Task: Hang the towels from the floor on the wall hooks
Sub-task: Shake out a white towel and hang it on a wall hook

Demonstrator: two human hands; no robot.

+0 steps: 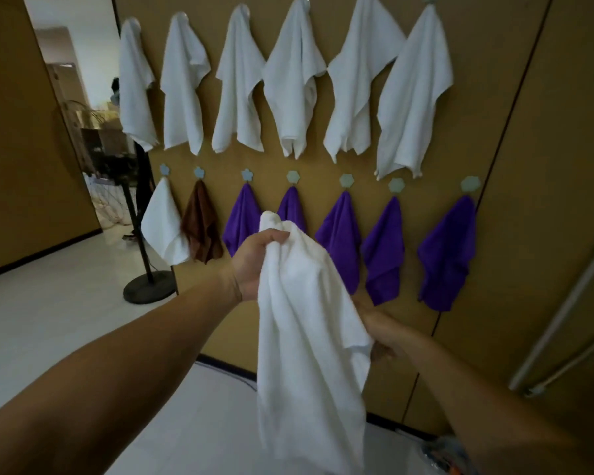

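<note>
The room is dim. Bright light comes in through the doorway (72, 46) at the top left and shines on the floor (48, 320). The white towel (306, 320) looks soft and blurry. Straight lines bend near the edges.

A: Check 1. Any text, label, brand, number or sign that can be read?

B: None. I find no lettering on the white towel (299, 320) I hold, the hanging towels (412, 97) or the wall hooks (470, 184).

A: Check 2. Lower right corner?

B: The coloured object (443, 454) there is blurred. I cannot tell whether it carries print.
</note>
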